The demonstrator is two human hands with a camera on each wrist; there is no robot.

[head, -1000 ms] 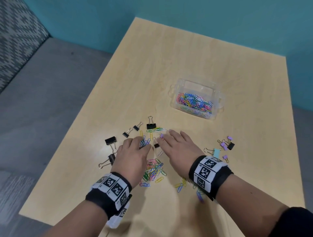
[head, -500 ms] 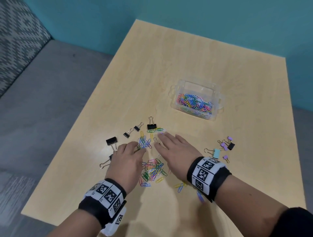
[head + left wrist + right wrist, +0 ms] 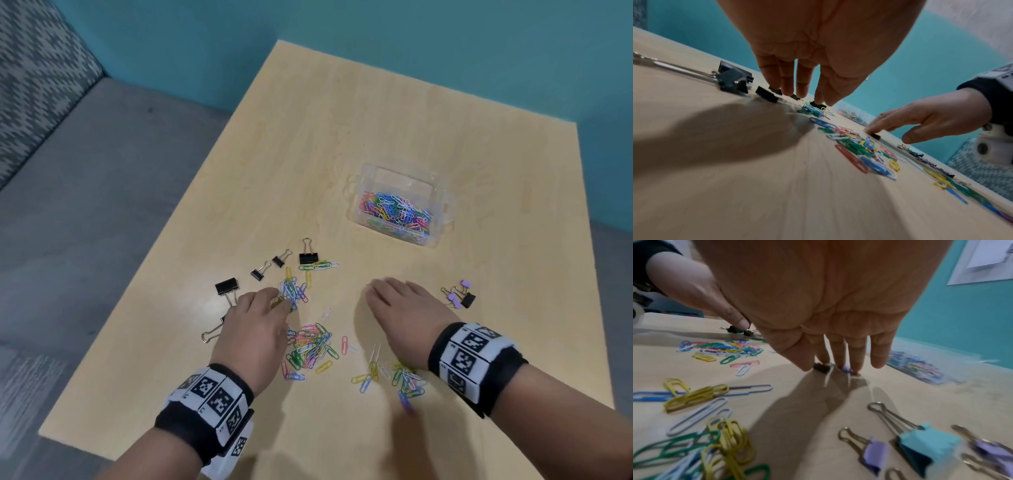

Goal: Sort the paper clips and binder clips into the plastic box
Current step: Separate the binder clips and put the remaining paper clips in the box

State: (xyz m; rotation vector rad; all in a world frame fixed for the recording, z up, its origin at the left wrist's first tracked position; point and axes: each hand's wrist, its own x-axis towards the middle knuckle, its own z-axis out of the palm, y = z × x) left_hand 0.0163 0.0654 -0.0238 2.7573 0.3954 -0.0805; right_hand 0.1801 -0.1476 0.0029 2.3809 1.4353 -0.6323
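Note:
Coloured paper clips [image 3: 311,346] lie in loose heaps on the wooden table [image 3: 342,137], with a second heap [image 3: 293,291] by my left hand [image 3: 274,301] and a third [image 3: 404,377] under my right wrist. My left hand hovers low over the clips, fingers hanging nearly straight, holding nothing. My right hand [image 3: 376,287] lies flat, straight fingertips pressing a small black binder clip [image 3: 821,367] and a purple one [image 3: 846,368] onto the table. The clear plastic box [image 3: 442,205] beyond holds many paper clips.
Black binder clips [image 3: 226,287] lie left of my left hand, with more [image 3: 308,257] beyond it. Purple and black binder clips [image 3: 459,298] lie right of my right hand; a teal one [image 3: 925,444] sits under that wrist. The table's left edge [image 3: 154,257] is close.
My right hand has slid right, away from the left hand, with the small clips under its fingertips. My left hand has drawn back a little toward me.

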